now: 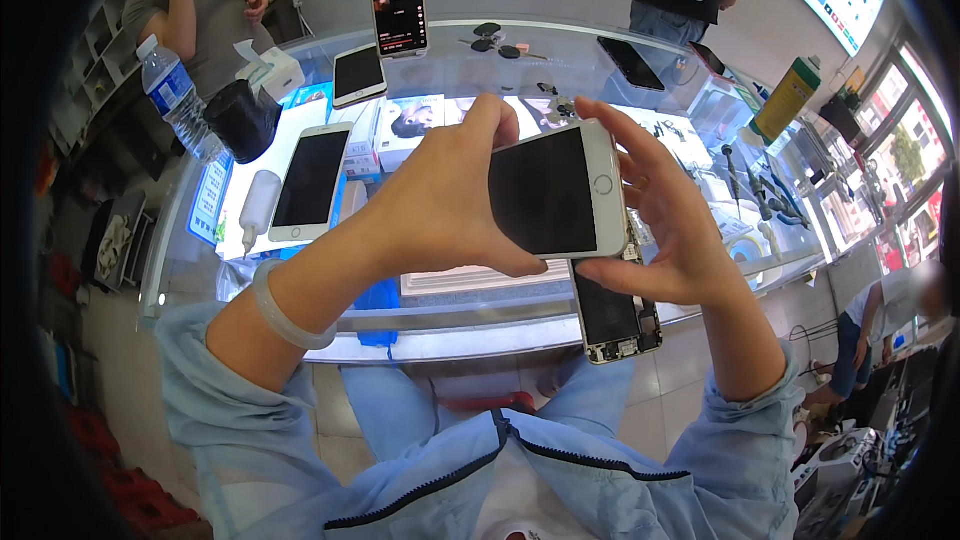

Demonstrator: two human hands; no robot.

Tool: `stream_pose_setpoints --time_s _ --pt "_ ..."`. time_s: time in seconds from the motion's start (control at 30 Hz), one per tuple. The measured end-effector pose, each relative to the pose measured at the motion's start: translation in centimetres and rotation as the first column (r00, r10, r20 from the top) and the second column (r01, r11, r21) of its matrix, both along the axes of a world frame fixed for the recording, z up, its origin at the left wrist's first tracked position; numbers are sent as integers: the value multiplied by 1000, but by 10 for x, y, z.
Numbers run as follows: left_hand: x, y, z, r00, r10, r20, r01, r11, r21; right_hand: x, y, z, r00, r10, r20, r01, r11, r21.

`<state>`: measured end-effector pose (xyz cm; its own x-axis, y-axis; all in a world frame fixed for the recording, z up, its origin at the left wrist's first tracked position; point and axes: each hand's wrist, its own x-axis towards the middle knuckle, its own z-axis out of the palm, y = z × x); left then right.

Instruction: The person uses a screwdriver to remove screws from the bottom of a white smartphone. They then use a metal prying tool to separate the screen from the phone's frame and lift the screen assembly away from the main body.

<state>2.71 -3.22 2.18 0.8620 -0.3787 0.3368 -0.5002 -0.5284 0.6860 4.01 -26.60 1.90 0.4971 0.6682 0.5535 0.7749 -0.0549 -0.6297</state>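
A white smartphone [549, 195] with a dark screen and a round home button is held sideways above the counter's front part. My left hand [442, 195] grips its left end, thumb along the lower edge. Below and partly behind it hangs an opened smartphone body [611, 315] with bare circuit parts along its edge. My right hand [667, 217] has its thumb over this opened body and fingers behind it; the index fingertip reaches the white smartphone's top corner. The white smartphone hides the opened body's upper part.
On the glass counter lie another white smartphone [313, 181], a white squeeze bottle [259, 206], a water bottle [180, 101], a black roll [244, 120] and screwdrivers [731, 172]. A lit phone [399, 4] stands at the back. A spray can [786, 101] stands right. Other people are nearby.
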Motion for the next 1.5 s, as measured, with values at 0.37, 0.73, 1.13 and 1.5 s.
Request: stream_pose_setpoints --time_s 0.37,0.73,1.13,1.5 --pt "1 5 5 957 -23 -290 -7 995 -102 10 20 -6 923 180 -339 -98 964 246" --pt "1 0 31 994 -113 -6 113 988 103 14 26 -20 960 18 -280 44 976 213" --pt "31 -6 39 968 -178 -177 220 940 260 11 30 -30 832 37 -553 145 949 281" --pt "28 -14 21 998 -41 -54 61 903 424 26 23 -40 764 59 -642 42 989 140"
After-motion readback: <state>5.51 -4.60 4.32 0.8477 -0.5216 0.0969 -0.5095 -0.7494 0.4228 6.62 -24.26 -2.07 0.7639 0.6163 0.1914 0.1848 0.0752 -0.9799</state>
